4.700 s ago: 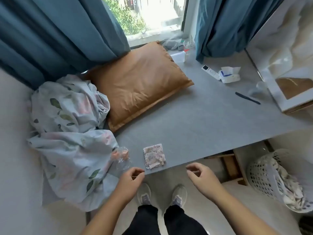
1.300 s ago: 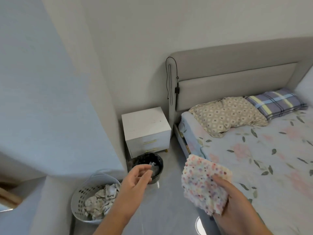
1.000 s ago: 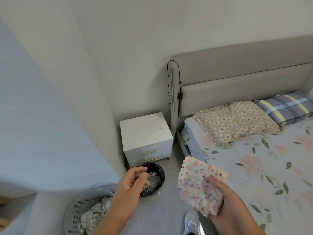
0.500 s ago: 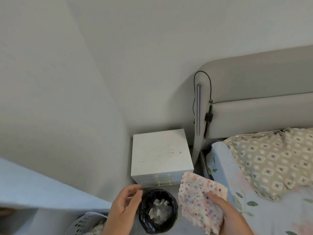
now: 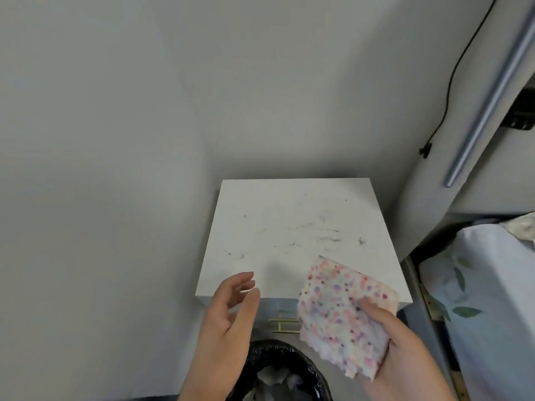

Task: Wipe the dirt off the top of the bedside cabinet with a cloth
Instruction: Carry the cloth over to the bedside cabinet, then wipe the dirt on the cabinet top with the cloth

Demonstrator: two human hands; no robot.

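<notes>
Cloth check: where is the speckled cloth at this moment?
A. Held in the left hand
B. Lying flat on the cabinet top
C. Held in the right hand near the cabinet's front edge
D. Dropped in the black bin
C: the right hand grips the speckled cloth near the front edge of the cabinet top, while the left hand is open and empty.

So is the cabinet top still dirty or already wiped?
Still dirty: dark specks and smears run across the white cabinet top. The cloth is in the right hand, above the front edge.
</notes>
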